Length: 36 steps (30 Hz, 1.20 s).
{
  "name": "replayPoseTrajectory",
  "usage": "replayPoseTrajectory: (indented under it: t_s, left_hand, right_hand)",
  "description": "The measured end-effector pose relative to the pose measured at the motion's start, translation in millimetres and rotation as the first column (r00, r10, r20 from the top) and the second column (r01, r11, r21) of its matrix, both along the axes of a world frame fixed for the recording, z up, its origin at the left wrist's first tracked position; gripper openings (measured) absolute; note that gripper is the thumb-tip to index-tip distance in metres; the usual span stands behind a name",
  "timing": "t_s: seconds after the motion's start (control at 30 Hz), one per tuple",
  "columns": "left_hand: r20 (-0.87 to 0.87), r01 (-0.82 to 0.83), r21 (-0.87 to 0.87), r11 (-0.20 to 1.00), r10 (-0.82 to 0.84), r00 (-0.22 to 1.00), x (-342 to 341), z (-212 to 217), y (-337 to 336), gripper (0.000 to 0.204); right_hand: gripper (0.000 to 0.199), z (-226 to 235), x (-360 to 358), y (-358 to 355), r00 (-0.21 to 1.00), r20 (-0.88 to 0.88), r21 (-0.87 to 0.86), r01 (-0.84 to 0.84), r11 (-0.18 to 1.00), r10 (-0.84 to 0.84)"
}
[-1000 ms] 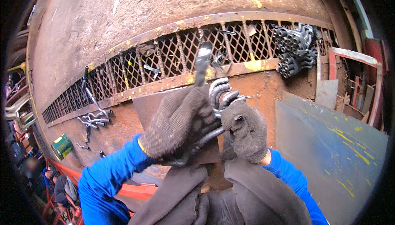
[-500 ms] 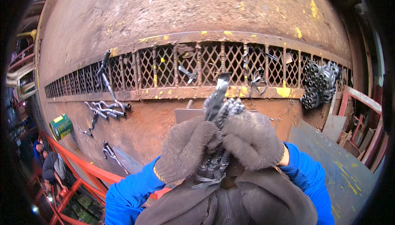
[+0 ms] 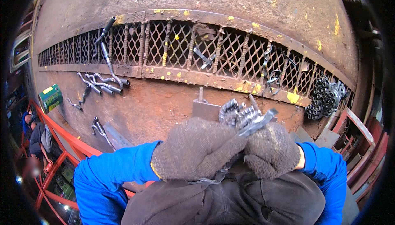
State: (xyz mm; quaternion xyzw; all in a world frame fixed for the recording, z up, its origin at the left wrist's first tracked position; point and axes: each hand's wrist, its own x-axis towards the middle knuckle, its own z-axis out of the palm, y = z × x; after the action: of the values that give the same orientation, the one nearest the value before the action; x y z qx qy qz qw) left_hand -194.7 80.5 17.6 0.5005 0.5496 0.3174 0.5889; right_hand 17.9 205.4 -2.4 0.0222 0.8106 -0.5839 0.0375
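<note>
Both my hands wear thick grey-brown knit gloves and are closed together over a bundle of dark bent metal tubes (image 3: 234, 111). From the fingers of my left hand (image 3: 197, 149) a shiny dark plastic strip (image 3: 261, 122) sticks out, slanting up to the right across the bundle. My right hand (image 3: 272, 151) is curled against the bundle's right side; what its fingers grip is hidden. Another bit of strip (image 3: 210, 180) shows below the gloves, near my lap. The gloves cover the bundle's lower part.
Behind the bundle is a metal plate with upright rods (image 3: 200, 95). A rusty mesh grate (image 3: 156, 46) crosses ahead. Loose bent tubes (image 3: 105, 86) and a green can (image 3: 50, 98) lie left, a stacked tube bundle (image 3: 327, 97) right. Beyond a red rail (image 3: 68, 136), another person (image 3: 39, 138) crouches.
The strip has swung from upright to slanting right. My left hand has moved across toward the right one, and the bundle has shifted slightly right. My view has turned a little.
</note>
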Motion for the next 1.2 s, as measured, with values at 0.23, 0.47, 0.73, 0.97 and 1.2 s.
replayPoseTrajectory:
  t_s: [0.23, 0.47, 0.73, 0.97, 1.2]
  left_hand:
    - [-0.003, 0.144, 0.096, 0.985, -0.144, 0.99, -7, -14, -20, 0.025]
    - [-0.02, 0.207, -0.026, 0.978, -0.208, 0.978, 1, -11, -26, 0.036]
    - [-0.111, -0.076, -0.018, 0.997, 0.073, 0.991, 12, -4, -23, 0.024]
    - [-0.017, -0.188, -0.174, 0.967, 0.188, 0.982, 20, 9, -20, 0.029]
    - [0.066, -0.365, -0.155, 0.918, 0.378, 0.923, 46, 1, -40, 0.051]
  right_hand:
    - [0.039, -40, 37, -7, 0.957, 0.238, -0.584, 0.004, 0.812, 0.166]
    - [0.052, -36, 11, 11, 0.943, 0.225, -0.708, -0.013, 0.706, 0.243]
    - [0.051, -36, 16, 13, 0.949, 0.241, -0.527, -0.049, 0.848, 0.205]
    - [0.017, -19, -3, 23, 1.0, -0.011, -0.425, -0.026, 0.905, 0.024]
    - [0.033, -17, 0, 21, 0.92, -0.392, -0.115, -0.05, 0.992, 0.001]
